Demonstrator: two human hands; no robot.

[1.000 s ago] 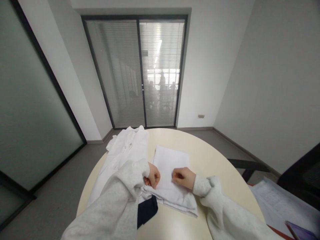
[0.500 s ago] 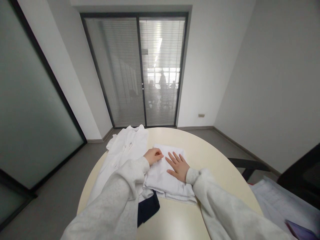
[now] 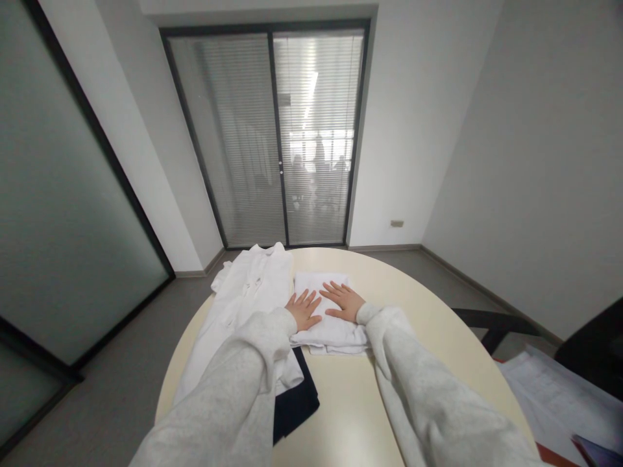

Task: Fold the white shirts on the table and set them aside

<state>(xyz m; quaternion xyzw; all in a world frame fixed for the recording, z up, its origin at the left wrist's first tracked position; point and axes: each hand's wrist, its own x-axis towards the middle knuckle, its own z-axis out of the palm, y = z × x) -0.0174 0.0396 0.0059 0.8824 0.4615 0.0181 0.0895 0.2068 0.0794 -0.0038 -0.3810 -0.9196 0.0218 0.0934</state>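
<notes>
Now both hands lie flat and open on the folded white cloth (image 3: 327,324), gripping nothing. Left hand (image 3: 302,309) and right hand (image 3: 344,301) have slid it farther across the table (image 3: 428,337); the fold looks finished.

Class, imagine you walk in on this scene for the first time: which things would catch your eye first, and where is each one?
Two hands, the left hand and the right hand, lie flat with fingers spread on a folded white cloth at the middle of the round cream table. To the left, a white garment lies spread out, reaching the table's far edge. A dark cloth lies at the near side, partly under the white ones.
</notes>
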